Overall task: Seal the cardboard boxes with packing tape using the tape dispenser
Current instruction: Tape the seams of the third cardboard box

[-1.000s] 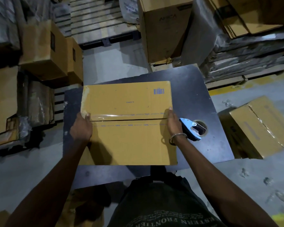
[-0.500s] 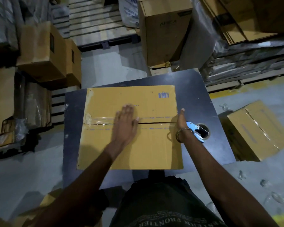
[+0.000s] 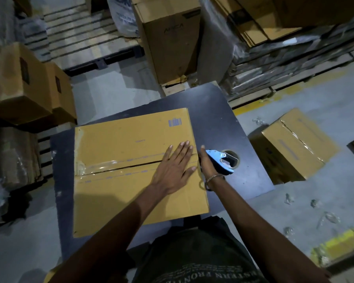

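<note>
A flat brown cardboard box (image 3: 131, 201) lies on a dark table (image 3: 223, 119). Clear packing tape (image 3: 110, 165) runs along its centre seam from the left edge. My left hand (image 3: 176, 168) lies flat with straight fingers on the right end of the seam, pressing on the tape. My right hand (image 3: 207, 164) is at the box's right edge, thumb up, and grips the blue tape dispenser (image 3: 219, 158). The dispenser's far end sits over a round hole in the table; my right fingers are hidden.
A taped box (image 3: 294, 144) lies on the floor to the right. A tall carton (image 3: 170, 41) stands behind the table, and stacked boxes (image 3: 18, 78) fill the left. Flattened cardboard and pallets (image 3: 284, 64) are at the back right. Tape scraps litter the floor.
My left hand has slid along the taped seam from the box's left edge to its right end. My right hand has stayed at the right edge with the dispenser.
</note>
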`<action>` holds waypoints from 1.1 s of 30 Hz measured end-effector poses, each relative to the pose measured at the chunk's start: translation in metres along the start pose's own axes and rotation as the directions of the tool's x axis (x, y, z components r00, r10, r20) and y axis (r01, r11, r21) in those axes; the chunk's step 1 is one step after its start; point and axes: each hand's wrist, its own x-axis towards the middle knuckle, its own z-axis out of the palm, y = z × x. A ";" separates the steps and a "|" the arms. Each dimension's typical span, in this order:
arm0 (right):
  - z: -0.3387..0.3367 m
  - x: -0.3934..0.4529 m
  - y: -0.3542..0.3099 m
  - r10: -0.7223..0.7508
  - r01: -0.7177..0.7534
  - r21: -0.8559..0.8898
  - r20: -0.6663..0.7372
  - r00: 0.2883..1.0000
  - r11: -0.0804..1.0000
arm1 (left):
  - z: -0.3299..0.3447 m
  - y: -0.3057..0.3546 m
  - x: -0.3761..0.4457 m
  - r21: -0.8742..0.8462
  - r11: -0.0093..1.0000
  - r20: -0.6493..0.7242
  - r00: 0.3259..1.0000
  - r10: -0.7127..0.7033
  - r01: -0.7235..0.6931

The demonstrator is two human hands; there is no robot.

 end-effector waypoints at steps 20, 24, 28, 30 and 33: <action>0.024 -0.008 0.013 -0.402 0.312 -0.632 -0.001 0.915 0.710 | -0.002 -0.148 -0.127 -0.192 0.526 -0.045 0.528 -0.848 0.829; 0.047 -0.014 0.006 -0.450 0.285 -0.757 -0.013 0.893 0.588 | -0.005 -0.159 -0.128 -0.237 0.423 -0.036 0.427 -0.903 0.874; 0.047 -0.008 0.013 -0.483 0.232 -0.844 -0.036 0.875 0.484 | -0.012 -0.174 -0.140 -0.336 0.262 -0.016 0.272 -0.962 0.905; 0.047 -0.005 0.015 -0.497 0.235 -0.854 -0.031 0.867 0.464 | -0.015 -0.189 -0.146 -0.417 0.204 0.042 0.243 -0.969 0.886; 0.048 -0.002 0.015 -0.506 0.223 -0.854 -0.054 0.861 0.470 | -0.017 -0.222 -0.165 -0.503 0.175 0.160 0.290 -0.944 0.847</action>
